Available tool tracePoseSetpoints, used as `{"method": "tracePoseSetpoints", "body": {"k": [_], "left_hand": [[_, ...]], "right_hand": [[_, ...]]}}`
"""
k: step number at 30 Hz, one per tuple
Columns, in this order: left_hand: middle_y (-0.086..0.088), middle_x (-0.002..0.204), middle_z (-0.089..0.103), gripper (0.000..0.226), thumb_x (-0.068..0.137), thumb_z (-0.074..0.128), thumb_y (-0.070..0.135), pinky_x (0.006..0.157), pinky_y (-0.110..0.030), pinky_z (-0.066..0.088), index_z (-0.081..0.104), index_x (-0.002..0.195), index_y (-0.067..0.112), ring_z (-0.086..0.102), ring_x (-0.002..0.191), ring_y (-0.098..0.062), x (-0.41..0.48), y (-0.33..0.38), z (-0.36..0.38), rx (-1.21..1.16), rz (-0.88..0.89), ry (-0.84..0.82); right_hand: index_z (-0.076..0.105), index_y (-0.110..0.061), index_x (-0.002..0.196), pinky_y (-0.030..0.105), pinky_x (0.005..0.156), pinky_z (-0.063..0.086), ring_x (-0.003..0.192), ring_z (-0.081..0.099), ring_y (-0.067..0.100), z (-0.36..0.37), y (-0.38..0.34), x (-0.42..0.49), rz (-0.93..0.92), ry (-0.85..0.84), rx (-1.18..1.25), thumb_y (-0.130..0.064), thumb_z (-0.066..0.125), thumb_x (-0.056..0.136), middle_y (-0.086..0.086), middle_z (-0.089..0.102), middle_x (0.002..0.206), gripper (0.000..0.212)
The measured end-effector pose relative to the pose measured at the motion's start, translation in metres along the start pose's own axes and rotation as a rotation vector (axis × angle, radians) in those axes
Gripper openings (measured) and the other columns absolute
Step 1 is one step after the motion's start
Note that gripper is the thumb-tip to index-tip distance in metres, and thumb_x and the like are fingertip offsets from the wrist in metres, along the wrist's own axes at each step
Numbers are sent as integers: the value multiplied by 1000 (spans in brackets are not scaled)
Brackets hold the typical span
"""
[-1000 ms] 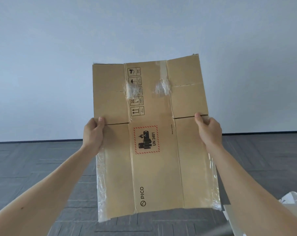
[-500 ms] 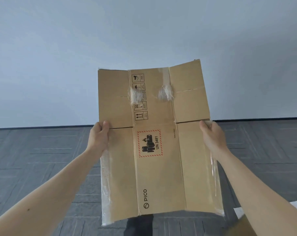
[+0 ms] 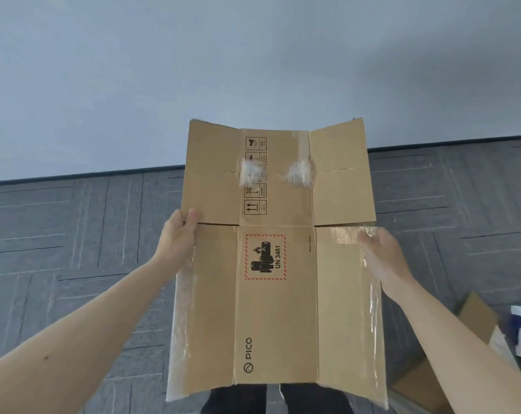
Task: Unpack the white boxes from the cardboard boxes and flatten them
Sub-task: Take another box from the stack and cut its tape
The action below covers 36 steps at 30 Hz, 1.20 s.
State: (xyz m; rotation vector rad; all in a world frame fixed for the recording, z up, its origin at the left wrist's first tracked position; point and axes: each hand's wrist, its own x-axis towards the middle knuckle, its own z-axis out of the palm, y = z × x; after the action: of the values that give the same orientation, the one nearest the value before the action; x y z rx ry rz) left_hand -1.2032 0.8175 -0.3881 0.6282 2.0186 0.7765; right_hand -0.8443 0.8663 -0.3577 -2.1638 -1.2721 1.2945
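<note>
The left hand (image 3: 178,239) pinches the flat cardboard box (image 3: 277,318) at its edge. The right hand (image 3: 384,258) is blurry, so I cannot tell about its fingers.

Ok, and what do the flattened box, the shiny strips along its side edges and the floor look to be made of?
The flattened box: brown cardboard, matte, with creased fold lines and printed labels. The shiny strips: probably clear plastic packing tape, glossy, wrinkled, see-through. The floor: looks like grey carpet tiles, matte, straight seams; too blurred to be sure.
</note>
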Motion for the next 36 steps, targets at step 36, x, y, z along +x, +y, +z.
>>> {"method": "tracePoseSetpoints", "body": {"k": [36], "left_hand": [[1,116,65,40,89,67,1,75,-30,48,55,125,16,63,106,-21,375,-252,219,75,-115,-67]], "right_hand": [[61,-16,88,34,64,48,78,63,28,269,188,420,-55,-104,-246,-10,53,89,5,66,82,10]]}}
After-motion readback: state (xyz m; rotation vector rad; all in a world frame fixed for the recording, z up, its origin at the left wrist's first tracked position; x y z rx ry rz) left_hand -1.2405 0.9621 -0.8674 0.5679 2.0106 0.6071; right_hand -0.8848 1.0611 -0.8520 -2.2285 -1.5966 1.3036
